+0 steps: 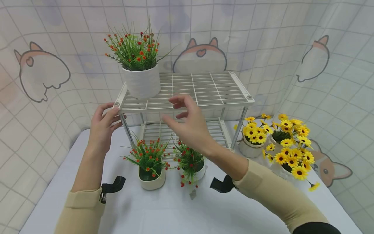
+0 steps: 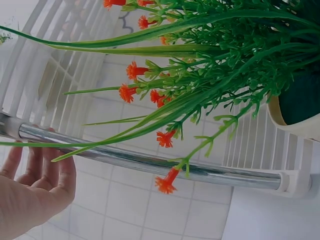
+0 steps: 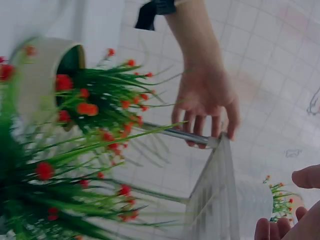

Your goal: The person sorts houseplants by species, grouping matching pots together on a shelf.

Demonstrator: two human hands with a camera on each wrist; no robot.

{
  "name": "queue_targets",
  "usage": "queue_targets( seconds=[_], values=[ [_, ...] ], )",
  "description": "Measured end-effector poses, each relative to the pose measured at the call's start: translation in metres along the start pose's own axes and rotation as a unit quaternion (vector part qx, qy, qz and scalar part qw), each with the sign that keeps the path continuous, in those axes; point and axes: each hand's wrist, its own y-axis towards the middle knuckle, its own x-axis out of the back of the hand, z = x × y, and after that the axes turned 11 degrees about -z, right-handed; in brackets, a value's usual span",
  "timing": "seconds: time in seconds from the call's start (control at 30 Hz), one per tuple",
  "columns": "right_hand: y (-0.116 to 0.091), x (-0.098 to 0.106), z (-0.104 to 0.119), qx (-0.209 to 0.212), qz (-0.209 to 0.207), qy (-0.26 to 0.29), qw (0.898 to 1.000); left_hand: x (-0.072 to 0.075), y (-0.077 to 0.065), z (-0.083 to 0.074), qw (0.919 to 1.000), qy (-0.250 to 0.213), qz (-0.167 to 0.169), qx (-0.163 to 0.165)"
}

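Observation:
A white two-tier wire rack [image 1: 204,92] stands on the table. My left hand [image 1: 103,122] grips the front left corner of its top shelf, fingers behind the chrome post [image 2: 150,164] and thumb up by the corner. On the left end of that shelf sits a white pot of red-flowered grass [image 1: 141,81]. In front of the shelf's front edge my right hand [image 1: 191,125] is raised, fingers parted and holding nothing. Below it, a cream pot of red flowers [image 1: 152,182] and a white pot of red flowers [image 1: 198,172] stand before the lower shelf [image 1: 219,130].
Several pots of yellow daisies stand right of the rack, among them a front bunch [image 1: 293,159] and a left one [image 1: 254,133]. A tile-patterned cloth [image 1: 257,29] hangs behind. White cloth covers the table [image 1: 163,214].

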Motion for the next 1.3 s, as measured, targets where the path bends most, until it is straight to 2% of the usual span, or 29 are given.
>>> queue_targets(
  seconds=[0.17,0.4,0.67,0.8,0.9,1.03,1.3],
  values=[
    [-0.027,0.028,-0.012,-0.004,0.003,0.001,1.000,-0.002,0.000,0.001,1.0000,-0.001,-0.007,0.002],
    [-0.058,0.061,-0.024,-0.022,-0.013,0.005,1.000,-0.002,-0.003,0.000,0.9995,0.009,-0.029,-0.012],
    [-0.101,0.088,-0.052,-0.099,-0.037,-0.012,0.994,-0.003,-0.001,0.000,0.9995,0.004,-0.030,-0.011],
    [-0.122,0.091,-0.068,-0.166,-0.057,-0.038,0.984,-0.003,0.000,0.000,0.9995,0.017,-0.025,-0.012],
    [-0.133,0.088,-0.079,-0.231,-0.067,-0.055,0.969,-0.003,0.000,-0.001,0.9994,0.026,-0.021,-0.013],
    [-0.144,0.078,-0.092,-0.303,-0.057,-0.057,0.950,-0.002,-0.001,-0.001,0.9995,0.024,-0.020,-0.009],
    [-0.167,0.059,-0.112,-0.359,-0.054,-0.022,0.931,-0.002,-0.002,-0.001,0.9996,0.021,-0.014,-0.012]
  ],
)
